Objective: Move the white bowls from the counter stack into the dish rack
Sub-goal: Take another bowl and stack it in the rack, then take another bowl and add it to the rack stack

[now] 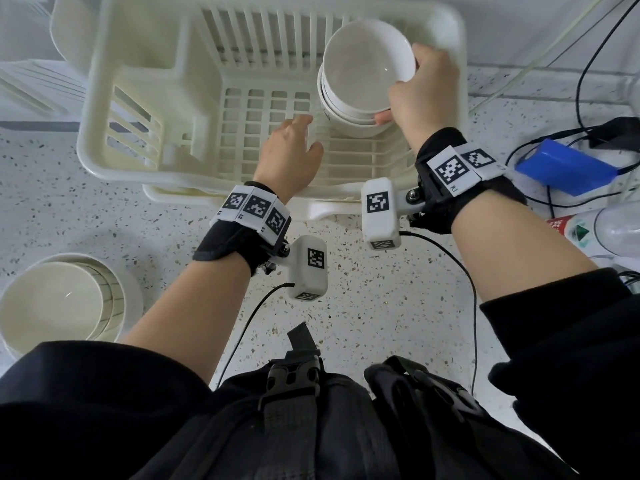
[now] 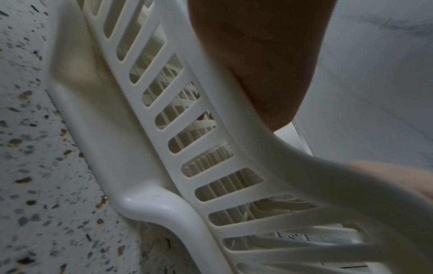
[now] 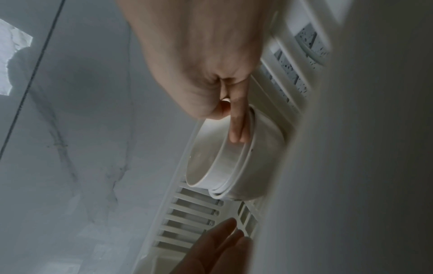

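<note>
Item: cream slatted plastic dish rack (image 1: pixel 104 109), set toward the far edge of the speckled terrazzo bench (image 1: pixel 381 306).

Contents: nested white ceramic bowls (image 1: pixel 349 109) in the rack's far right corner. The top white bowl (image 1: pixel 367 60) sits tilted in the pile, and the right hand (image 1: pixel 420 95) grips its rim, fingers (image 3: pixel 236 128) curled along the outer wall.

Left hand (image 1: pixel 291 154): relaxed, fingers spread, holding nothing, over the rack floor just beside the pile.

Remaining: counter stack of white bowls (image 1: pixel 59 303) at the bench's near left edge.

Step, by judgement: seating a bowl. Next calls for letting go, then reaching back to the stack.

Room: rack's left and middle floor is open; cables and a blue pack (image 1: pixel 564 168) crowd the right edge.
</note>
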`<state>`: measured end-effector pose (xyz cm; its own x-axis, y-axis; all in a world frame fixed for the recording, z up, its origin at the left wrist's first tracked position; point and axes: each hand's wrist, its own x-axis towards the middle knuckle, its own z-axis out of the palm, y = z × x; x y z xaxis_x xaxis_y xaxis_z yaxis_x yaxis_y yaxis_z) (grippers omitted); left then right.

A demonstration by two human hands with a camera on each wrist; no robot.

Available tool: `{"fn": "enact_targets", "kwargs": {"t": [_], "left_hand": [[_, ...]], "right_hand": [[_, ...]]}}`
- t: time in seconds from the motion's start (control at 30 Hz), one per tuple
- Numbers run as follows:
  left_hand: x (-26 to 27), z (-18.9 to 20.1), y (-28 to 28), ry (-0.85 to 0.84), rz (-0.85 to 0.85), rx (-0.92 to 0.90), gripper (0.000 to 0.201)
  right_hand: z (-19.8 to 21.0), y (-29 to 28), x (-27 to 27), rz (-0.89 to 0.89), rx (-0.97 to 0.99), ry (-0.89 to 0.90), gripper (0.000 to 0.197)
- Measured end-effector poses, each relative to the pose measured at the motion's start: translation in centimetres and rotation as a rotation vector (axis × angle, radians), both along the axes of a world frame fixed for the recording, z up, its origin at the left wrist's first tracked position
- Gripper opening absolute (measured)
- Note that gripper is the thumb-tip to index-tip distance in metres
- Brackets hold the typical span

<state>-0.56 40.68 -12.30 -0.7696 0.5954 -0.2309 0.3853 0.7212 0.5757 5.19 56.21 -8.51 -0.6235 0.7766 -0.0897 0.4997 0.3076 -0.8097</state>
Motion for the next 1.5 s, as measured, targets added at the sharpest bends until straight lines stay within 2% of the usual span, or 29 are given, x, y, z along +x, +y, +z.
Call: {"fn": "enact_targets", "kwargs": {"t": [0.23,0.33,0.47,0.6,0.73,0.83,1.13,1.33,1.5], "left_hand": [[0.8,1.1,-0.8,0.027,0.006,0.091,0.044],[2.1,2.4,-2.0,0.023,-0.004,0.149,0.042],[4.4,4.2,-4.3,0.063,0.013,0.183,0.041],[6.8,6.1,-7.3,0.093,0.042,0.251,0.041],[8.4,7.2,-11.1,0.136,0.091,0.310,0.038],[9.1,7.3,-14.8,0.129,0.154,0.324,0.035],[6.3,6.4,-30.0,0.087,0.357,0.241,0.034],[3.8,4.7,-38.2,0.065,0.443,0.176,0.041],[2.5,1.8,-41.7,-0.023,0.465,0.116,0.039]], "right_hand": [[0.8,-0.4,1.0,-0.039,-0.039,-0.002,0.015],[1.4,-1.2,2.2,-0.051,-0.035,-0.012,0.036],[2.7,-4.3,4.6,-0.063,0.013,0.053,0.051],[4.0,-8.5,7.5,-0.050,0.007,0.168,0.041],[4.9,-13.4,9.5,0.076,-0.036,0.254,0.024],[5.1,-17.7,10.0,0.169,-0.068,0.269,0.023],[2.5,-31.7,5.9,0.400,-0.185,0.065,0.022],[0.7,-38.6,3.0,0.413,-0.156,-0.078,0.026],[-0.2,-41.5,1.6,0.379,-0.106,-0.189,0.032]]}}
